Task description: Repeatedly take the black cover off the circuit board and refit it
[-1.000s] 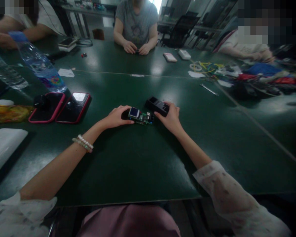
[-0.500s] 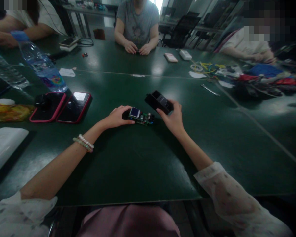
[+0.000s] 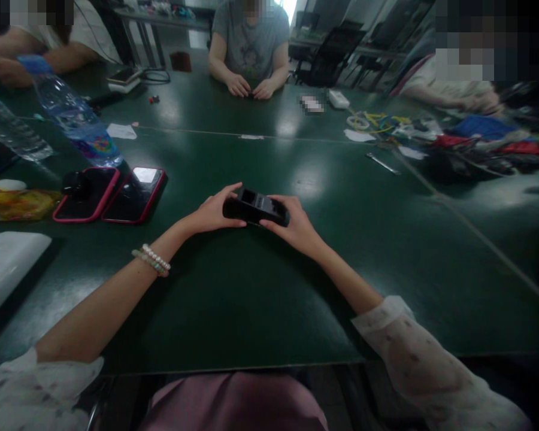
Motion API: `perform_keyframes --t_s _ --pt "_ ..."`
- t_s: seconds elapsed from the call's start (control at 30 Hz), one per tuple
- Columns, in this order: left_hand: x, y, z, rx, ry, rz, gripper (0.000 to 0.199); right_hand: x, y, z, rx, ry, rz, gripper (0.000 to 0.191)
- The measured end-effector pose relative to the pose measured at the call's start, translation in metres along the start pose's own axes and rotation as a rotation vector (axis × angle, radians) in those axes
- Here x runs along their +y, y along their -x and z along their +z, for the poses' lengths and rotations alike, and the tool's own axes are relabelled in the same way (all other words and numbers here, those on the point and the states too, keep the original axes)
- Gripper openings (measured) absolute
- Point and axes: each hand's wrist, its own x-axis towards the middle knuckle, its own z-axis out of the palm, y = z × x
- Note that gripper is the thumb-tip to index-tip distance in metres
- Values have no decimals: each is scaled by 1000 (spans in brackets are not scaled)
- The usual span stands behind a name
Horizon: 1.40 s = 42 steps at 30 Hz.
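Observation:
In the head view, a black plastic cover (image 3: 263,205) with a rectangular window lies over the circuit board, just above the green table. My right hand (image 3: 299,228) is closed around the cover's right end, thumb along the near side. At the left end, my left hand (image 3: 211,211) grips the circuit board, its thumb low on the near side and its index finger raised along the far side. The cover hides nearly all of the board, and I cannot tell whether the two are fully seated together.
Two red-edged phones (image 3: 135,196) lie left of my hands, near a water bottle (image 3: 78,120) and a white device (image 3: 11,263). A wrench (image 3: 382,163) and a pile of cables and cloth (image 3: 485,140) are on the right. Other people sit around the green table (image 3: 251,311).
My right hand has moved left and down, bringing the black cover over the circuit board. The board's screen and green parts are now covered. My left hand has stayed nearly in place.

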Motion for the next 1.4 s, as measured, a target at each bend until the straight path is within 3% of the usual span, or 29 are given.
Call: perform_keyframes --t_s 0.07,0.2,0.3,0.43,0.67,0.87,1.03,1.27,1.4 --pt "2 1 -1 -12 46 7 102 3 0 1 -46 8 4 55" --pt "3 1 -3 -47 45 11 69 1 0 0 -73 9 -18 53" --pt "1 0 -4 -44 10 18 62 -3 1 -1 -69 0 -54 51" --pt "1 0 -4 -61 -31 -2 59 -6 1 -1 -81 -65 -25 54" --pt "5 2 -5 -78 -3 -23 60 0 -2 -1 -121 -429 211 48" --pt "4 2 -5 -94 14 -36 63 7 -3 -1 -140 -533 269 52" --pt "6 2 -5 -101 33 -30 61 9 -3 1 -136 -546 262 50" --pt "6 2 -6 -87 53 -24 53 0 -1 -1 -169 -397 243 51" --pt "4 1 -5 -84 86 -32 54 0 -2 -2 -180 -446 242 53"
